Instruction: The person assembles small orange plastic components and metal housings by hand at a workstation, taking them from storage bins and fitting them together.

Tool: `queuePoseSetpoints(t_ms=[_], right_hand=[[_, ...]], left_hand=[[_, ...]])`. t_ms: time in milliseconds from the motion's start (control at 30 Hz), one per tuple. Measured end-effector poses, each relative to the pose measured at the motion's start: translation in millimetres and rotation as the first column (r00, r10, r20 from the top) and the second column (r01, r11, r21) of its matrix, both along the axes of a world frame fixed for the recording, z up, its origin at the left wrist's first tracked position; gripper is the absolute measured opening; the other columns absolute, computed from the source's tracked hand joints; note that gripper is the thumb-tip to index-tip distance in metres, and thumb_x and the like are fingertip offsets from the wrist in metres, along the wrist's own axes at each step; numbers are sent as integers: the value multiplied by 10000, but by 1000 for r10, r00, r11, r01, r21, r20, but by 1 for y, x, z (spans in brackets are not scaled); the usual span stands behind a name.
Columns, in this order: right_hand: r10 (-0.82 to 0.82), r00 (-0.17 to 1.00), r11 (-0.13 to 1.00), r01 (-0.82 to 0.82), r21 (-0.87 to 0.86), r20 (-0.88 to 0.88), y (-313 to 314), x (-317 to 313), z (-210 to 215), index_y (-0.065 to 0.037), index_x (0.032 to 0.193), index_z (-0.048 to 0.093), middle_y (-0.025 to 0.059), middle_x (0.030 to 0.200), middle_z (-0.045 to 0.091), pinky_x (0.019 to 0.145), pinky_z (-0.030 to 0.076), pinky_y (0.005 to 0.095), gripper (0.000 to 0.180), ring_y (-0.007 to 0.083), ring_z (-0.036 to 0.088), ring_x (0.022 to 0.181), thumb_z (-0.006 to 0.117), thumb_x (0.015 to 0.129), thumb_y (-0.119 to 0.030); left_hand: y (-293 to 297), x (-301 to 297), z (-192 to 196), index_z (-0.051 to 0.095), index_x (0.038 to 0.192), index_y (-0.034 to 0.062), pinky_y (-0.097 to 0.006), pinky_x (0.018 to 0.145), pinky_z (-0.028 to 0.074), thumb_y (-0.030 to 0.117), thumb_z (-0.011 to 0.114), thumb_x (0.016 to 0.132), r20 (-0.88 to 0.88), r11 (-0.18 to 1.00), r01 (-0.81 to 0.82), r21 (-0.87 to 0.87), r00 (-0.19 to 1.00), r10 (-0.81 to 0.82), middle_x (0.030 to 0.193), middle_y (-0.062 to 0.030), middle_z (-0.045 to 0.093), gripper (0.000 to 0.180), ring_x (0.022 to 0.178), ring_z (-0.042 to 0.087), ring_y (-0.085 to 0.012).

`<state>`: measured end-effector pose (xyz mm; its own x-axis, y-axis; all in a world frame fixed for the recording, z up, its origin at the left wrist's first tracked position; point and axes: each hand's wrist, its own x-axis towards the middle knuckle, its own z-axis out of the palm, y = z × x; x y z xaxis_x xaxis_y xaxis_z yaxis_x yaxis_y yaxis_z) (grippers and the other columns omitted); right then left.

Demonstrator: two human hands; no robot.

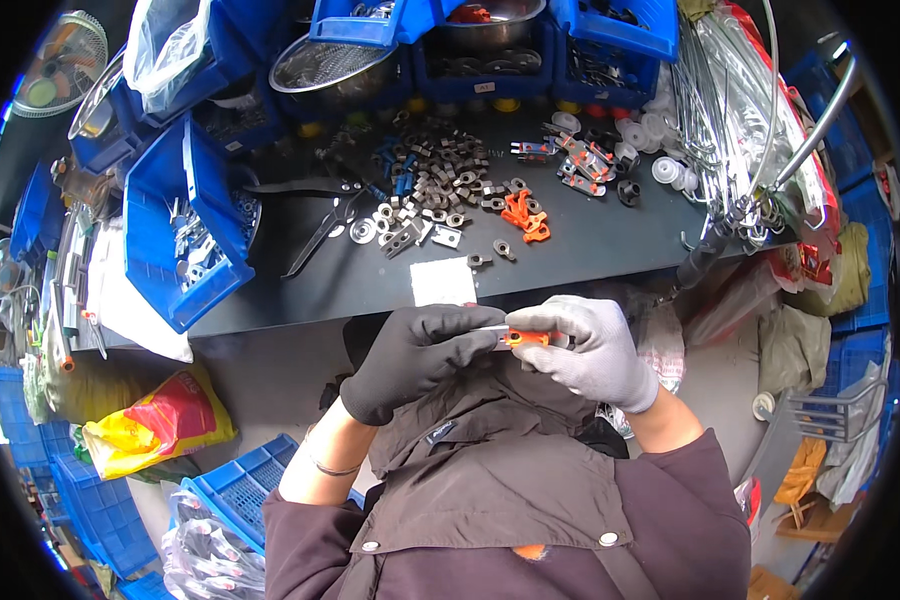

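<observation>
My left hand [417, 355] wears a black glove, my right hand [585, 345] a light grey one. Both are closed on one small part held between them, an orange plastic piece with a metal end [517, 337], just in front of the dark table's [590, 250] near edge. Beyond the hands on the table lie a white paper slip [442, 281], several loose grey metal brackets [435, 180] and a small heap of orange plastic pieces [525, 214].
Blue bins [175, 235] stand at the left and along the back, with metal bowls [330, 60] among them. Pliers [320, 225] lie left of the brackets. White plastic caps [650, 140] and a bundle of wire parts [740, 120] sit at the right. Blue crates [235, 490] and bags are on the floor.
</observation>
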<state>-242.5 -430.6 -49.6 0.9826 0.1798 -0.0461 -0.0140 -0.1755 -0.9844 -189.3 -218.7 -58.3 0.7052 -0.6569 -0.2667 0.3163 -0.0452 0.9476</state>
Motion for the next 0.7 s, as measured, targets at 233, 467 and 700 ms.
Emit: queuePoseSetpoints(t_ms=[233, 467, 700], right_hand=[[60, 993, 993, -50, 104, -98, -4, -1, 0, -1, 1120, 635, 75, 974, 644, 760, 478, 250, 319, 104, 603, 844, 698, 814, -69], [127, 992, 863, -103, 494, -14, 27, -6, -10, 45, 1433, 243, 160, 1381, 396, 973, 413, 329, 766, 241, 506, 1176, 438, 951, -518], [-194, 979, 972, 184, 143, 60, 24, -3, -40, 59, 1198, 500, 112, 1111, 563, 848, 471, 284, 373, 150, 565, 941, 594, 910, -158]], left_hand=[[-8, -14, 4, 634, 1121, -33, -195, 703, 540, 106, 623, 914, -363, 976, -202, -80, 918, 160, 936, -62, 673, 249, 800, 643, -85], [-26, -34, -12, 648, 1126, -18, -176, 691, 455, 116, 615, 920, -168, 966, -149, -210, 979, 114, 923, 21, 645, 247, 788, 535, -10], [-16, -31, -39, 628, 1118, -43, -236, 781, 506, 72, 615, 908, 413, 961, -253, -109, 868, 275, 1058, -62, 637, 240, 909, 597, -79]])
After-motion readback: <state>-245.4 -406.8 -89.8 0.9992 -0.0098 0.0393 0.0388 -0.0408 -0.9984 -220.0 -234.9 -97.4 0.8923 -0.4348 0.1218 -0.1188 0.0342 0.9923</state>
